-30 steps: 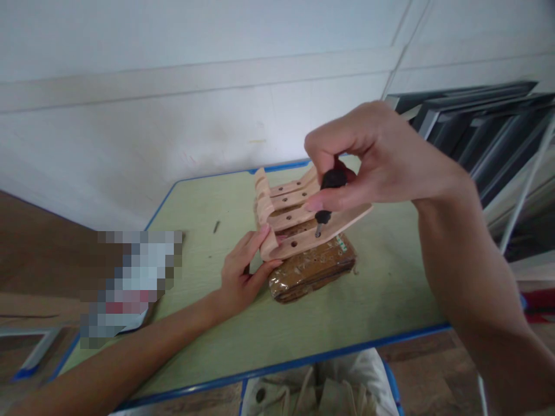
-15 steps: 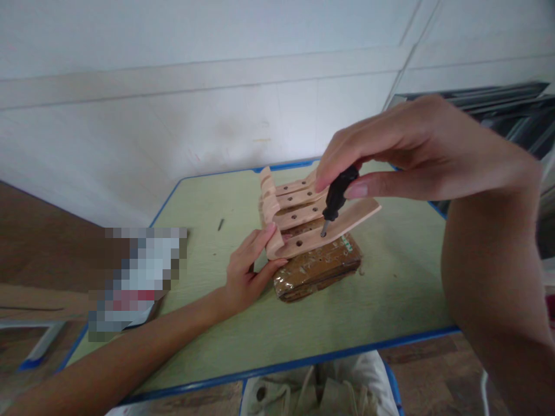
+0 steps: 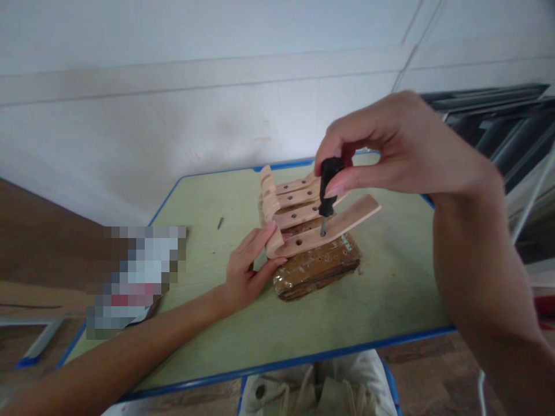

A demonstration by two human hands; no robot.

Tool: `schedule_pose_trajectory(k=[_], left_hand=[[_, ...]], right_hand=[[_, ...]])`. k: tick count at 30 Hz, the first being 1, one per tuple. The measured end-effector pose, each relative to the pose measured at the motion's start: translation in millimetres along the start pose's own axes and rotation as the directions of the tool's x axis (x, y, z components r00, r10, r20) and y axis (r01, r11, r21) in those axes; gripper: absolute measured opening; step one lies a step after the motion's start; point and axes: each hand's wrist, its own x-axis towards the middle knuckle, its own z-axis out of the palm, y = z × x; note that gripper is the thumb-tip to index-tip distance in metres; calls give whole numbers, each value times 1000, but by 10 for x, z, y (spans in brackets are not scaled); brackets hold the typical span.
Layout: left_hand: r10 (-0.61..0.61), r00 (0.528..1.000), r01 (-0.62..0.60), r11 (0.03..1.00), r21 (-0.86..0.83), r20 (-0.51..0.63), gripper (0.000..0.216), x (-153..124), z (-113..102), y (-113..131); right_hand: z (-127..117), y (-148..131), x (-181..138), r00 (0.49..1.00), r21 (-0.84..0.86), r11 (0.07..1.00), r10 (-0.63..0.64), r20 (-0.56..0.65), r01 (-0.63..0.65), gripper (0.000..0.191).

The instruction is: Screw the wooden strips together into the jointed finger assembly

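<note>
Several curved, pale wooden slats [image 3: 303,222] with holes lie side by side on a brown plastic-wrapped pack [image 3: 321,267] on the table. My left hand [image 3: 249,268] is closed on the curled near-left end of the front slat, thumb under, fingers on top. My right hand [image 3: 390,147] pinches the black handle of a small screwdriver [image 3: 327,188], held nearly upright. Its metal tip rests in a hole of the front slat.
The pale green table [image 3: 208,323] has a blue rim and stands against a white wall. A small dark screw [image 3: 221,223] lies at left. A blurred-out item [image 3: 134,277] sits at the left edge. Dark metal frames [image 3: 498,133] lean at right. A cloth bag [image 3: 316,387] is below.
My right hand has turned the screwdriver from tilted to nearly upright, fingers shifting round the handle. My left hand has stayed on the slat's end.
</note>
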Motion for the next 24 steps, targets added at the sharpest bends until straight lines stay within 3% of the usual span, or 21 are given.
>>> schedule_pose_trajectory(k=[5, 12, 16, 20, 24], left_hand=[[-1, 1000, 1, 1000, 15, -5, 63, -3, -1, 3], [-1, 1000, 1, 1000, 28, 1, 64, 3, -8, 10], [4, 1000, -4, 998, 55, 2, 63, -8, -17, -1], [6, 1000, -6, 998, 61, -4, 62, -14, -16, -10], [0, 1000, 0, 1000, 25, 7, 64, -12, -10, -6]], right_hand=[[63, -10, 17, 998, -66, 997, -32, -48, 29, 34], [87, -63, 59, 990, -153, 986, 53, -127, -72, 50], [101, -80, 49, 982, -258, 958, 83, -172, -126, 38], [80, -48, 24, 998, -226, 974, -22, -56, 9, 14], [-21, -61, -35, 996, -118, 990, -79, 40, 83, 20]])
